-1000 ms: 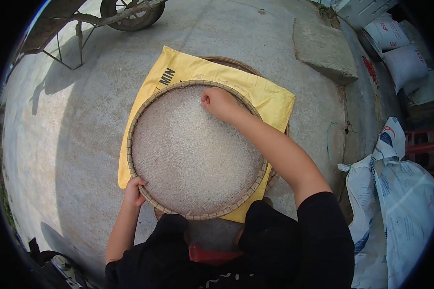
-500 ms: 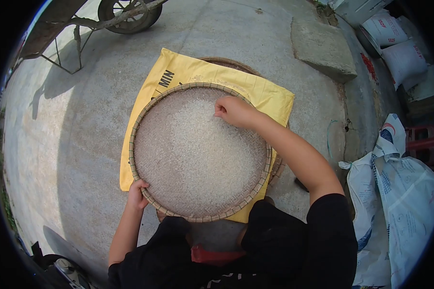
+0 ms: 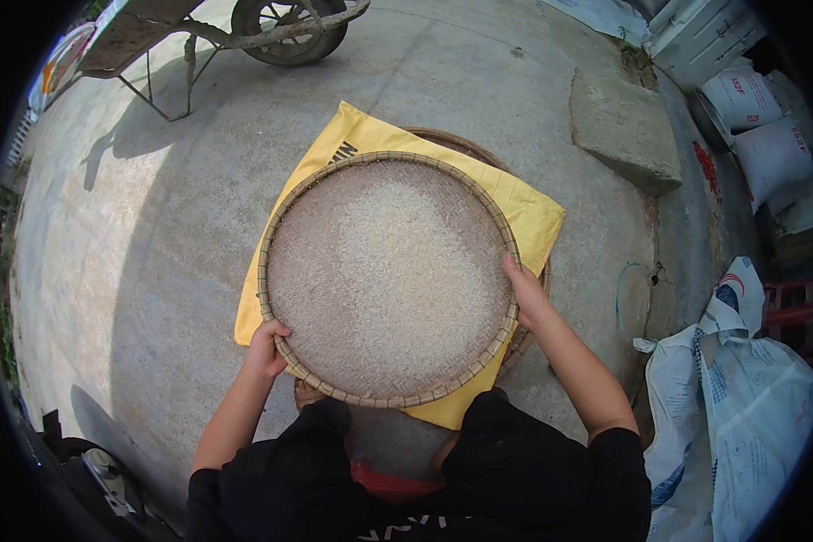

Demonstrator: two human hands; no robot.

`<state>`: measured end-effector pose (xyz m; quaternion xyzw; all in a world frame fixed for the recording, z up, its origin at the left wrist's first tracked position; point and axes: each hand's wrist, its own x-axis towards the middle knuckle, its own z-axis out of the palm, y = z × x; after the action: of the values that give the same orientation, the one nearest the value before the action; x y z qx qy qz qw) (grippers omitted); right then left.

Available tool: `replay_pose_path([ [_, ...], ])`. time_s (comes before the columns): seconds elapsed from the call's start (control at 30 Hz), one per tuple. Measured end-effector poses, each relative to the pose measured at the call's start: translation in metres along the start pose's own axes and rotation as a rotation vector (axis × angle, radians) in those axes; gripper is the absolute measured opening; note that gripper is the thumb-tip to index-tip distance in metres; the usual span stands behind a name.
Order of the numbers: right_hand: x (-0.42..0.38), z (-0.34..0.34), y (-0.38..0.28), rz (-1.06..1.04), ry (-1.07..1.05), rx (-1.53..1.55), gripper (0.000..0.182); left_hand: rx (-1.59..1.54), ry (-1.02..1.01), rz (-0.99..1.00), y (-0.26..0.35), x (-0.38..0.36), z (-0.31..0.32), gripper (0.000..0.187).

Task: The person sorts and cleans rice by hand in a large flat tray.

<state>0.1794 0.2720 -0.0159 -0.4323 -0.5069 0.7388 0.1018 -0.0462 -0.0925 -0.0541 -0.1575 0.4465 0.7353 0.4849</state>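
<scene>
OK, L hand & R hand grip tray rim, wide concrete L.

Bare hands, centre: two. Round woven trays, centre: two. Yellow sack, centre: one. Wheelbarrow, upper left: one. Concrete block, upper right: one. Red-lettered sacks, upper right: two.
</scene>
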Motion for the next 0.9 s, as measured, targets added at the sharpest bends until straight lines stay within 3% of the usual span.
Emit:
replay_pose_path([
  [0.1, 0.001, -0.003, 0.001, -0.007, -0.076, 0.233, 0.056, -0.01, -0.032, -0.026, 0.01, 0.0, 0.006, 0.065],
  [0.2, -0.01, 0.0, 0.0, -0.079, -0.04, 0.24, 0.055, 0.211, -0.076, 0.009, 0.03, 0.005, 0.016, 0.057],
  [0.27, -0.01, -0.002, 0.009, -0.091, -0.029, 0.283, 0.055, 0.675, 0.051, 0.22, 0.054, 0.011, 0.037, 0.052],
  [0.3, -0.011, -0.004, 0.013, -0.094, -0.013, 0.325, 0.055, 0.671, 0.051, 0.228, 0.065, 0.01, 0.051, 0.052],
  [0.37, -0.015, -0.005, 0.017, -0.102, 0.014, 0.362, 0.055, 1.775, 0.418, 1.39, 0.08, 0.001, 0.088, 0.04],
  [0.4, -0.016, -0.005, 0.018, -0.103, 0.048, 0.406, 0.055, 1.773, 0.425, 1.395, 0.088, -0.005, 0.11, 0.04],
  [0.47, -0.02, -0.005, 0.016, -0.112, 0.032, 0.442, 0.054, 1.909, -0.158, 1.112, 0.088, -0.017, 0.154, 0.025],
  [0.53, -0.023, -0.006, 0.02, -0.116, 0.016, 0.473, 0.054, 1.798, -0.439, 0.995, 0.057, -0.004, 0.176, 0.013],
  [0.6, -0.019, -0.007, 0.024, -0.129, 0.044, 0.475, 0.053, 1.895, -0.598, 1.066, 0.019, 0.01, 0.191, 0.013],
  [0.7, -0.018, -0.005, 0.023, -0.087, 0.075, 0.469, 0.053, 2.031, -0.741, 1.075, -0.019, 0.039, 0.185, 0.012],
  [0.9, -0.016, -0.002, 0.02, -0.087, 0.093, 0.429, 0.054, 2.067, -0.636, 0.997, -0.017, 0.057, 0.159, 0.011],
])
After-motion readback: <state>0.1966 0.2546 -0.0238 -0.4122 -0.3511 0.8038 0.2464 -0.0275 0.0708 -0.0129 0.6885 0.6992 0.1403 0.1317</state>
